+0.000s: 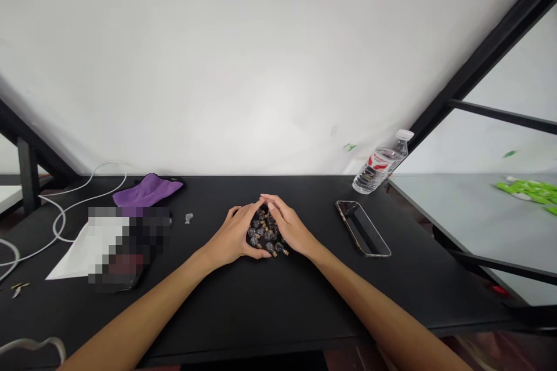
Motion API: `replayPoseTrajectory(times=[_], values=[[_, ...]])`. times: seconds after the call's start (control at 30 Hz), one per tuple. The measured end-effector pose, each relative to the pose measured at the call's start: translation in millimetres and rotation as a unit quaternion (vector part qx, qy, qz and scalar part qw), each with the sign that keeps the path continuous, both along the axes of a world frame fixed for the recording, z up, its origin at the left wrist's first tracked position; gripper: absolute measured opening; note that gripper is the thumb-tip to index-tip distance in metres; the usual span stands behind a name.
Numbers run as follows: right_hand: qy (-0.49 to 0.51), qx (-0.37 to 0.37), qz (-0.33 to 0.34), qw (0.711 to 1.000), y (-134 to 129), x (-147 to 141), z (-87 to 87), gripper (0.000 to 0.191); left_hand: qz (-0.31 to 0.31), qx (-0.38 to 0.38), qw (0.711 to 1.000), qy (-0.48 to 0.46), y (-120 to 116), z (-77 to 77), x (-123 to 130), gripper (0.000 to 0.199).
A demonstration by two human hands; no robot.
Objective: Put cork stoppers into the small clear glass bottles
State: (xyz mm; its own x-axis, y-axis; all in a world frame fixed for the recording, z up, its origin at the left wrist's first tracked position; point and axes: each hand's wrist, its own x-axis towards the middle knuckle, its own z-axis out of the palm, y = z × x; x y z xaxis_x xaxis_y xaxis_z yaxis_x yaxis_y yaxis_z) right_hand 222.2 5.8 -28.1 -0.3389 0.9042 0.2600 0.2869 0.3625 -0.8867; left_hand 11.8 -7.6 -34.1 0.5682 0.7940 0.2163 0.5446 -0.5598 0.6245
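Several tiny clear glass bottles with cork stoppers (268, 234) lie in a loose pile on the black table. Around the pile's left side curves my left hand (237, 233), its thumb near the front edge and its fingers stretched to the far side. My right hand (290, 225) borders the right side, fingers extended. The fingertips of both hands meet behind the pile. Neither hand visibly grips a bottle. Part of the heap is hidden beneath the fingers. Apart from it, to the left, a small clear piece (188, 218) lies alone.
A phone (364, 229) and a water bottle (382, 163) are on the right of the table (243, 313). To the left are a purple cloth (148, 190), white paper (82, 252), a blurred-out dark object (134, 266), a white cable (61, 217) and small metallic bits (18, 288).
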Motion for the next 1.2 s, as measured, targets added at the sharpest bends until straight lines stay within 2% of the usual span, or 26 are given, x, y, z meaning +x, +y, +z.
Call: replayPoseTrajectory(times=[0.1,0.17,0.23,0.3,0.37,0.43,0.57,0.77,1.07,1.2], values=[[-0.017,-0.014,0.035,0.999,4,10,1.7,0.044,-0.001,-0.012,1.000,-0.001,0,1.2,-1,0.123],[-0.033,-0.026,0.074,0.996,10,22,3.4,0.054,0.002,-0.024,1.000,-0.002,-1,1.8,-1,0.122],[-0.062,-0.034,0.135,0.988,15,38,6.1,0.078,0.009,-0.031,0.999,-0.006,-1,1.7,-2,0.122],[-0.116,-0.031,0.185,0.975,19,54,9.3,0.115,0.018,-0.033,0.999,-0.011,-1,0.8,-3,0.123],[-0.164,-0.039,0.209,0.963,21,67,12.1,0.132,0.025,-0.037,0.999,-0.016,-1,-0.4,-3,0.123],[-0.193,-0.040,0.218,0.956,20,73,13.7,0.140,0.025,-0.045,0.999,-0.017,-1,-1.1,-4,0.123],[-0.234,-0.031,0.219,0.947,16,66,13.2,0.139,0.027,-0.062,0.997,-0.020,-3,2.4,-3,0.119],[-0.216,-0.034,0.175,0.960,13,57,9.7,0.128,0.030,-0.011,0.999,-0.030,-10,14.3,6,0.077],[-0.194,-0.075,0.177,0.962,9,45,-1.1,0.125,0.020,0.007,1.000,-0.012,-9,10.0,8,0.082],[-0.201,-0.061,0.160,0.965,10,50,5.6,0.125,0.015,0.007,1.000,0.003,-10,11.8,7,0.082]])
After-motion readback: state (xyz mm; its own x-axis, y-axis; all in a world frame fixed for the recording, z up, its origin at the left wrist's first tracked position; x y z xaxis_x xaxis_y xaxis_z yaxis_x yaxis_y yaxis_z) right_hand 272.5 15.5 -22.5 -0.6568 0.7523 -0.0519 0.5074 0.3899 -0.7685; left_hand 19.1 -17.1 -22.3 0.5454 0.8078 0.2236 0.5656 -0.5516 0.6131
